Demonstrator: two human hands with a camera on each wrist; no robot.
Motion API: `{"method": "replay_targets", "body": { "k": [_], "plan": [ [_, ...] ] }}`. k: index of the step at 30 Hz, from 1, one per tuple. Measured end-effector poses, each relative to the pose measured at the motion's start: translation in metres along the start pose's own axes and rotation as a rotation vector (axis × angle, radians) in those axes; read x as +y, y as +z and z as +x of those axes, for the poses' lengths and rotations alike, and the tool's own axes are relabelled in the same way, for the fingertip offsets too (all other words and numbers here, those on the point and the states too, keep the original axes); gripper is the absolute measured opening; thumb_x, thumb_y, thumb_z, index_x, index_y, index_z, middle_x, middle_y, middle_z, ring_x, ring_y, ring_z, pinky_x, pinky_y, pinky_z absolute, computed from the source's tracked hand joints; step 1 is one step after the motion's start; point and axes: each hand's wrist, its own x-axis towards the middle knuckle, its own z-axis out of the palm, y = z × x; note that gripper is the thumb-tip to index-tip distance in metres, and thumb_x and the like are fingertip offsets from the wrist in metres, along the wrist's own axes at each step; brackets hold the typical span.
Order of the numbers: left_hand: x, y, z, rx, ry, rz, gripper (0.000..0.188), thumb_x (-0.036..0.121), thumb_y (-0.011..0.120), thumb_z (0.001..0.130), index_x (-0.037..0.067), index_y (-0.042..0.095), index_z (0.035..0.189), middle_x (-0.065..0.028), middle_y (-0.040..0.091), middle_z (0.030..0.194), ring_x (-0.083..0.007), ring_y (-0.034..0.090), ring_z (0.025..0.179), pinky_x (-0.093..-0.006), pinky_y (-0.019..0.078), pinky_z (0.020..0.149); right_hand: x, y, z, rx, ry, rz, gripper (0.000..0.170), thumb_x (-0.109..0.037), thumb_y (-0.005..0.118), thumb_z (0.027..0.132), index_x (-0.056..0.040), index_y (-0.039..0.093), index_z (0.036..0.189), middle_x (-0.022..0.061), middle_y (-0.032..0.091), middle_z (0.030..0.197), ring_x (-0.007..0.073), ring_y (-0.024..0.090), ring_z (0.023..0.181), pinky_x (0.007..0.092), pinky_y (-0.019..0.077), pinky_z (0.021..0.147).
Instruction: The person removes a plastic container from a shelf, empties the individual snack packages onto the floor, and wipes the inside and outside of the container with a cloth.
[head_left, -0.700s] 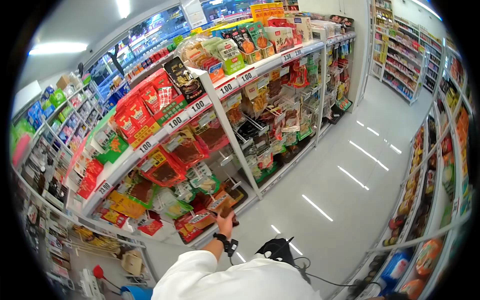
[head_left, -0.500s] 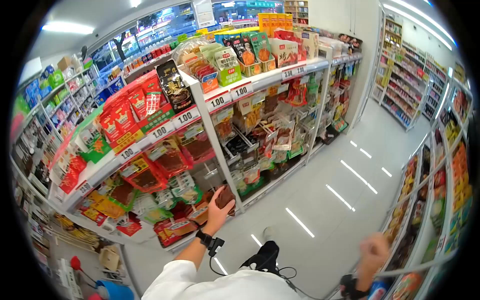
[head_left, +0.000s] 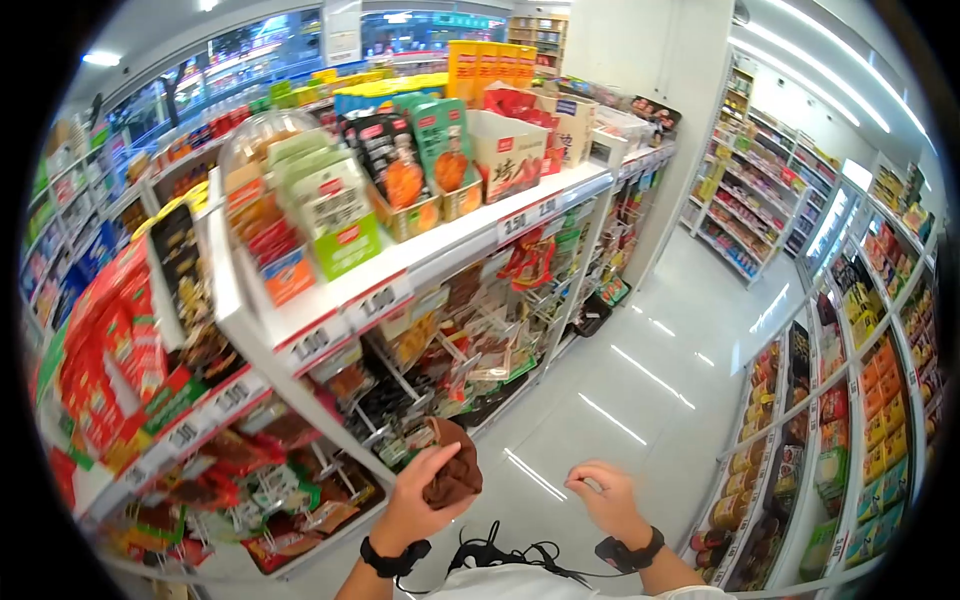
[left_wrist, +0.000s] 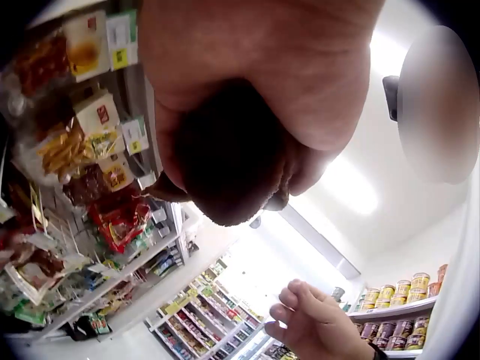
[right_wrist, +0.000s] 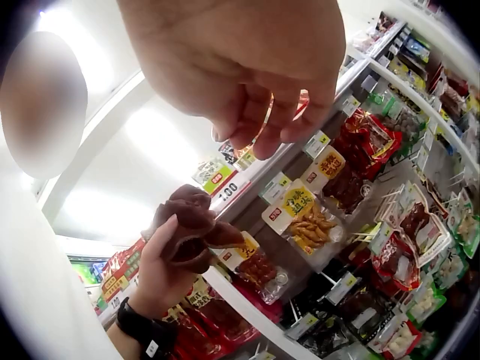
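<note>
My left hand point(head_left: 415, 500) grips a crumpled dark brown cloth point(head_left: 455, 470) with thumb and fingers, in front of the shelf post. The left wrist view shows the cloth point(left_wrist: 232, 157) bunched in shadow under the palm. Its folds and loose edges point(right_wrist: 191, 240) stand out in the right wrist view. To the right, my right hand point(head_left: 605, 495) hovers over the aisle with its fingers loosely bent and nothing in them. The hands are apart. Nearest the left hand are hanging snack packs point(head_left: 400, 440) below the white shelf.
A white shelf edge with price tags point(head_left: 380, 297) runs along the left, boxed and bagged snacks point(head_left: 345, 215) on top. Red packs point(head_left: 110, 345) fill the near left end. Stocked racks point(head_left: 830, 440) line the right side of the tiled aisle point(head_left: 610, 400). A cable point(head_left: 520, 555) hangs near the body.
The left hand has come up from the low shelf with the cloth, away from the packs. The right hand has come into view and moved inward. The view has advanced along the shelf.
</note>
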Motion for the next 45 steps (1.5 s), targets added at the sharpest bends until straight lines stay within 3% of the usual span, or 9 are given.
{"method": "replay_targets", "body": {
  "k": [3, 5, 15, 21, 24, 31, 36, 40, 45],
  "plan": [
    [-0.025, 0.024, 0.027, -0.072, -0.047, -0.052, 0.069, 0.002, 0.083, 0.071, 0.004, 0.055, 0.134, -0.0158, 0.063, 0.116, -0.0298, 0.064, 0.101, -0.0376, 0.0506, 0.089, 0.025, 0.006, 0.025, -0.044, 0.032, 0.059, 0.008, -0.006, 0.064, 0.093, 0.001, 0.062, 0.088, 0.0076, 0.064, 0.087, 0.0169, 0.06, 0.083, 0.0291, 0.0485, 0.077],
    [-0.039, 0.036, 0.042, -0.151, -0.128, -0.151, 0.069, 0.006, 0.084, 0.072, 0.003, 0.055, 0.134, -0.015, 0.062, 0.117, -0.0277, 0.062, 0.106, -0.0377, 0.049, 0.093, 0.046, 0.016, 0.034, 0.005, 0.221, 0.461, 0.018, -0.012, 0.054, 0.101, 0.0004, 0.057, 0.089, 0.006, 0.062, 0.088, 0.0142, 0.058, 0.084, 0.0291, 0.0476, 0.077],
    [-0.092, 0.168, 0.099, -0.435, -0.454, -0.282, 0.066, 0.012, 0.083, 0.078, 0.005, 0.055, 0.137, -0.0139, 0.062, 0.122, -0.0207, 0.061, 0.111, -0.0337, 0.0493, 0.094, 0.15, -0.077, 0.095, 0.113, 0.274, 0.32, 0.029, -0.017, 0.05, 0.102, -0.0001, 0.056, 0.079, 0.0047, 0.059, 0.074, 0.0127, 0.052, 0.069, 0.0284, 0.0438, 0.066],
    [-0.128, 0.273, 0.183, -0.311, -0.386, -0.18, 0.065, 0.014, 0.084, 0.075, 0.005, 0.058, 0.133, -0.0142, 0.066, 0.117, -0.023, 0.063, 0.109, -0.0343, 0.049, 0.094, 0.236, -0.193, 0.161, 0.2, 0.116, 0.202, 0.025, -0.008, 0.063, 0.093, 0.0022, 0.057, 0.07, 0.0066, 0.058, 0.07, 0.0151, 0.053, 0.065, 0.0285, 0.0421, 0.061],
    [-0.138, 0.327, 0.244, -0.251, -0.415, -0.217, 0.066, 0.016, 0.084, 0.075, 0.004, 0.056, 0.134, -0.017, 0.064, 0.121, -0.0245, 0.063, 0.11, -0.0353, 0.0495, 0.095, 0.223, -0.26, 0.211, 0.388, -0.053, 0.136, 0.02, -0.002, 0.071, 0.085, 0.0003, 0.059, 0.07, 0.0067, 0.06, 0.071, 0.0168, 0.057, 0.068, 0.0285, 0.0452, 0.065],
    [-0.117, 0.375, 0.366, -0.297, -0.347, -0.21, 0.069, 0.007, 0.081, 0.079, 0.003, 0.05, 0.14, -0.0114, 0.058, 0.132, -0.0184, 0.058, 0.116, -0.0333, 0.0477, 0.1, 0.235, -0.404, 0.325, 0.355, -0.238, -0.219, 0.014, 0.003, 0.075, 0.076, 0.0002, 0.064, 0.083, 0.0097, 0.064, 0.079, 0.0249, 0.06, 0.072, 0.0308, 0.0479, 0.069],
    [-0.135, 0.402, 0.407, -0.24, -0.444, -0.275, 0.069, 0.007, 0.082, 0.079, 0.004, 0.05, 0.14, -0.0115, 0.057, 0.133, -0.0188, 0.057, 0.117, -0.0338, 0.0476, 0.1, 0.222, -0.438, 0.427, 0.371, -0.349, -0.217, 0.009, 0.006, 0.07, 0.079, 0.0011, 0.064, 0.084, 0.0112, 0.064, 0.082, 0.026, 0.06, 0.076, 0.0326, 0.0478, 0.07],
    [-0.156, 0.412, 0.45, -0.212, -0.369, -0.238, 0.068, 0.007, 0.082, 0.078, 0.004, 0.052, 0.139, -0.0121, 0.058, 0.132, -0.02, 0.058, 0.117, -0.0339, 0.0479, 0.1, 0.198, -0.443, 0.534, 0.282, -0.647, -0.24, 0.008, 0.004, 0.069, 0.083, 0.0019, 0.06, 0.084, 0.0107, 0.061, 0.079, 0.0253, 0.058, 0.074, 0.0324, 0.0465, 0.068],
    [-0.18, 0.418, 0.504, 0.001, -0.326, -0.24, 0.072, 0.013, 0.086, 0.073, 0.002, 0.054, 0.136, -0.0142, 0.058, 0.131, -0.0232, 0.056, 0.12, -0.0368, 0.0446, 0.102, 0.173, -0.427, 0.67, 0.115, -0.755, -0.25, 0.025, -0.009, 0.068, 0.089, -0.0004, 0.052, 0.071, 0.0117, 0.048, 0.067, 0.0275, 0.048, 0.063, 0.0374, 0.0392, 0.059]
  ]
}}
